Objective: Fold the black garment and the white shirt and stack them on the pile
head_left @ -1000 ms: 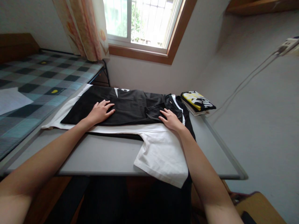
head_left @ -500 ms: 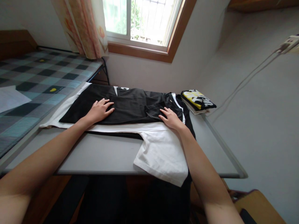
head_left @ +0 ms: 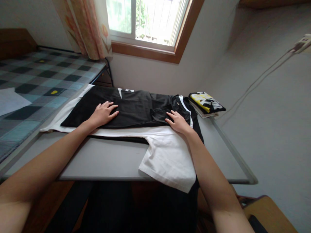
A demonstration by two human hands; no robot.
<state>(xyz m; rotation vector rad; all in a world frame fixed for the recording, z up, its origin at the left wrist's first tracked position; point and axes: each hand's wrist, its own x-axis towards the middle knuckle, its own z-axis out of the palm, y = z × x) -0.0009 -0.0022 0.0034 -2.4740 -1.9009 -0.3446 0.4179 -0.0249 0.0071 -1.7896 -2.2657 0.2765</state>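
Note:
A folded black shirt (head_left: 136,108) with a white print and a white-trimmed collar lies across the table (head_left: 104,158). Beneath it is a white shirt (head_left: 170,155), whose sleeve spreads toward me and hangs over the table's front edge. More black cloth shows under the white one. My left hand (head_left: 103,114) rests flat on the left part of the black shirt, fingers spread. Near the collar, my right hand (head_left: 178,122) lies on the same shirt with its fingers apart. Neither hand grips anything.
Folded clothes (head_left: 206,104) with a yellow, white and black print sit at the table's right back corner. On the left is a checked bed (head_left: 60,76) with white paper (head_left: 12,101). A window and curtain are behind; a chair (head_left: 269,215) stands at lower right.

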